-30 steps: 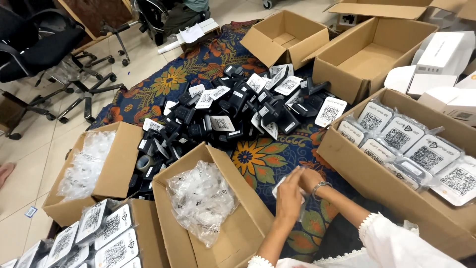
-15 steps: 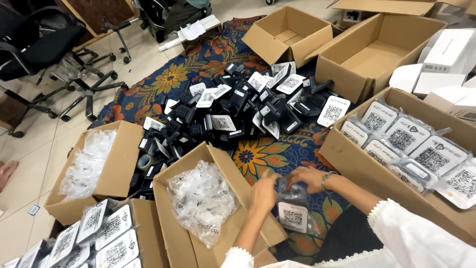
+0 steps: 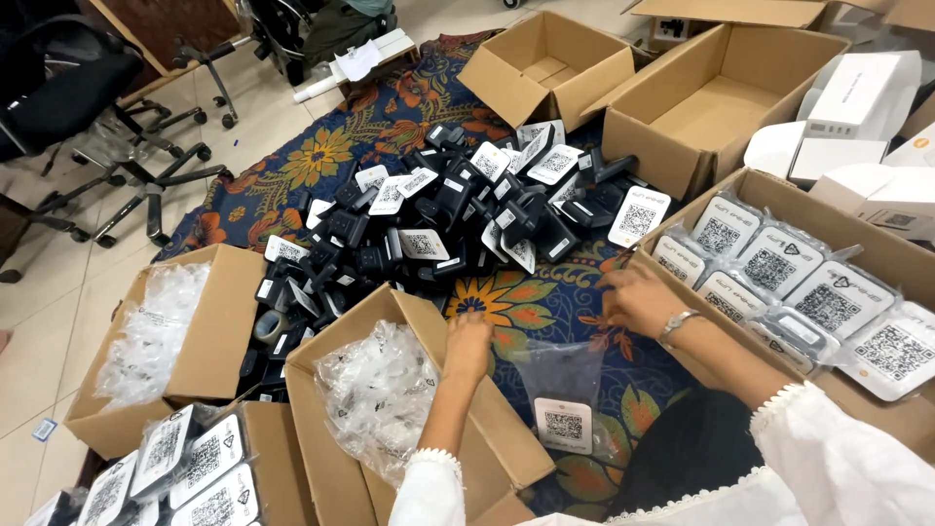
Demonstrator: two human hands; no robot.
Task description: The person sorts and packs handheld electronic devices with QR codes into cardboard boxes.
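My left hand (image 3: 468, 343) rests on the inner flap of the cardboard box of clear plastic bags (image 3: 375, 390). Its fingers curl away from me, so I cannot see whether they hold anything. My right hand (image 3: 638, 297), wearing a bracelet, hovers with fingers spread over the flowered rug (image 3: 526, 297), beside the long box of bagged white cards (image 3: 779, 268). A clear bag with a white coded card inside (image 3: 565, 404) lies flat on the rug between my arms, touched by neither hand. A heap of black devices with white coded labels (image 3: 448, 219) lies beyond my hands.
Another box of plastic bags (image 3: 156, 336) sits at the left, and bagged items (image 3: 185, 463) at the lower left. Two empty open cartons (image 3: 545, 68) (image 3: 721, 107) stand at the back, white boxes (image 3: 857, 97) at the right. Office chair bases (image 3: 136, 166) stand on the tiled floor.
The bagged card has gone from my right hand to the rug. My right hand moved up and right toward the long box; my left hand moved onto the bag box's flap.
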